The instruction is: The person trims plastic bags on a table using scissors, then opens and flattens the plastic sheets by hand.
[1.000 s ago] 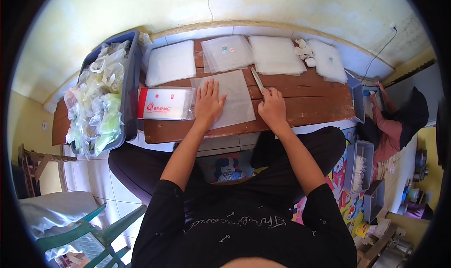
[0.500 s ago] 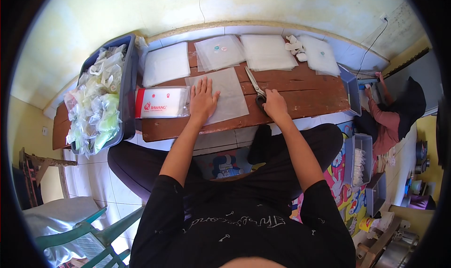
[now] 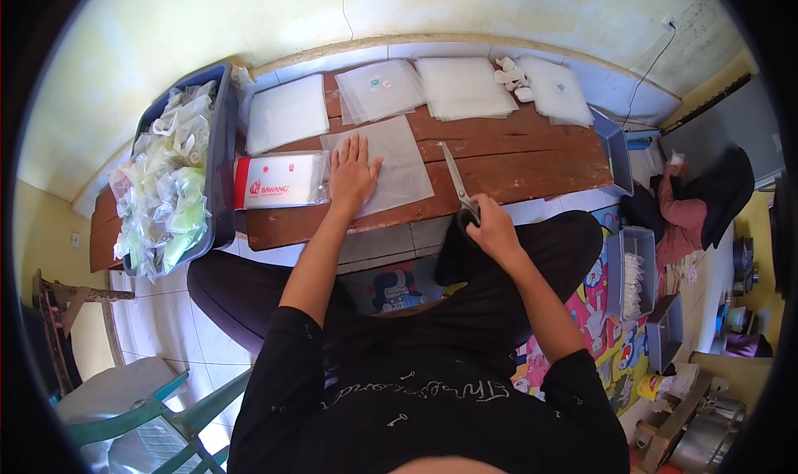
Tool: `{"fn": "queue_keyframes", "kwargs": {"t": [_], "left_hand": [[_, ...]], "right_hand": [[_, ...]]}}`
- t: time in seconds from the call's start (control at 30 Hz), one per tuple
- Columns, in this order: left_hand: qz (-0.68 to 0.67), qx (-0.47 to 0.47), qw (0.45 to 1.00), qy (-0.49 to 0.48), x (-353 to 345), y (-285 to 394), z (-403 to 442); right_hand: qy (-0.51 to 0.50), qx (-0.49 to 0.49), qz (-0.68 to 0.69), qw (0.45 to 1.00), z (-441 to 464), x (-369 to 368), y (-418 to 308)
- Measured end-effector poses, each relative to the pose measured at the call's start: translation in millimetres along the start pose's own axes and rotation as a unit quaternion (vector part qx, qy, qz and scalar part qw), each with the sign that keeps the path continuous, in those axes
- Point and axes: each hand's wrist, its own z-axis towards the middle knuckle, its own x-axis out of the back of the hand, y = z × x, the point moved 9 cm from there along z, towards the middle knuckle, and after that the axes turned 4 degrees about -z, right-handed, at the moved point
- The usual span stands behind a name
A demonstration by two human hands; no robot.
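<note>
My left hand (image 3: 352,175) lies flat, fingers stretched out, on a clear plastic bag (image 3: 403,162) near the table's front edge. In my right hand (image 3: 495,229) is a pair of scissors (image 3: 456,175), gripped by its black handles. The metal blades point away from me over the wood, to the right of the bag, and look closed. Just left of my left hand is a red and white pack of plastic marked BAWANG (image 3: 281,181).
Plastic stacks (image 3: 287,112) line the back of the wooden table (image 3: 532,162), beside white rolled pieces (image 3: 511,75). A dark bin (image 3: 223,158) full of plastic bags stands left. Another person (image 3: 686,204) sits at right near grey trays (image 3: 636,241). A green chair (image 3: 125,424) is lower left.
My right hand has drawn the scissors back toward me, off the wood to the table's front edge. My left hand stays on the bag. The other person's arms have moved.
</note>
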Motion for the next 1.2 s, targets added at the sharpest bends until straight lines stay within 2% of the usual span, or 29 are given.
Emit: {"fn": "queue_keyframes", "kwargs": {"t": [0.2, 0.37, 1.2], "left_hand": [[-0.014, -0.008, 1.000, 0.014, 0, 0, 0], [0.002, -0.006, 1.000, 0.009, 3, 1, 0], [-0.014, -0.005, 1.000, 0.013, 5, 2, 0]], "right_hand": [[-0.008, -0.050, -0.027, 0.998, -47, 10, -14], [-0.061, -0.094, -0.110, 0.988, -70, 12, -17], [-0.065, -0.081, -0.145, 0.984, -55, -26, -28]]}}
